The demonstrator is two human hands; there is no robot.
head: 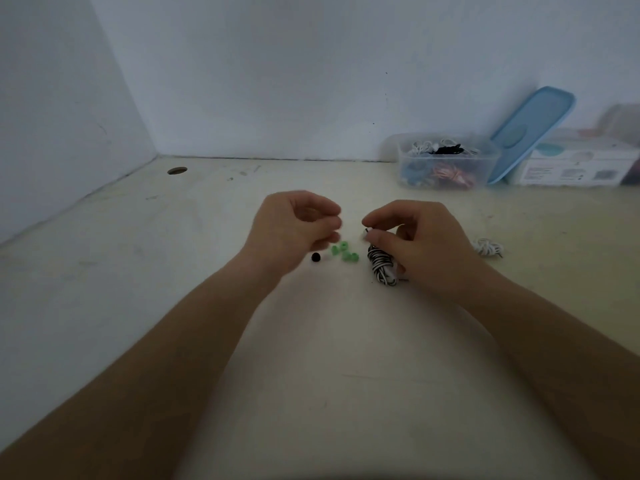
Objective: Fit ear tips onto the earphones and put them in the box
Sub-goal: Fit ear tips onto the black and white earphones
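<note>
Blur obscures left hand (294,226); grip, possibly on a tip, cannot be told. Right hand (422,240) pinches striped earphones (381,268); green ear tips (344,252) just beside them, box (405,161) well behind, on pale bench (173,271).

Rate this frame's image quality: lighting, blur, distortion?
Head view: dim, bluish light; left hand fingertips motion-blurred; green ear tips soft; striped earphones in right hand legible; clear box and far-right carton out of focus; wide-angle distortion at edges.
</note>
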